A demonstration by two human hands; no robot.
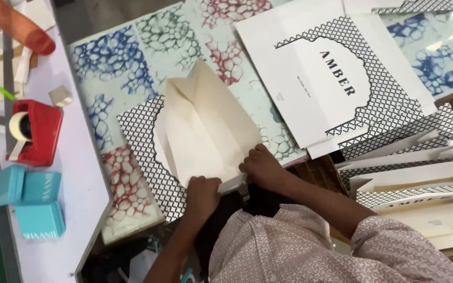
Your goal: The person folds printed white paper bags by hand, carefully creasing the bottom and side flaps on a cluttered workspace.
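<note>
Left hand point(201, 193): curled at the near edge of the cream folded sheet point(205, 131), fingers closed on a small pale flat tool point(233, 184) (a creaser or a strip of card, hard to tell which).
Right hand point(260, 166): fingers bent and pressed down on the sheet's near corner, touching the other end of that pale tool.
Cream folded sheet: lying on a lattice-printed card point(142, 152) on the marbled tabletop point(111, 68), its pointed flap aimed away from the person.
Handling: looks light and stiff, thin card that would hold a crease and crumple if squeezed; best taken by the flat edges or pinned at the fold.
To the right: a stack of white printed cards point(331, 73), well apart from the hands.
To the left: a red tape dispenser point(35, 131) and turquoise boxes point(30, 202) on a pale side board.
</note>
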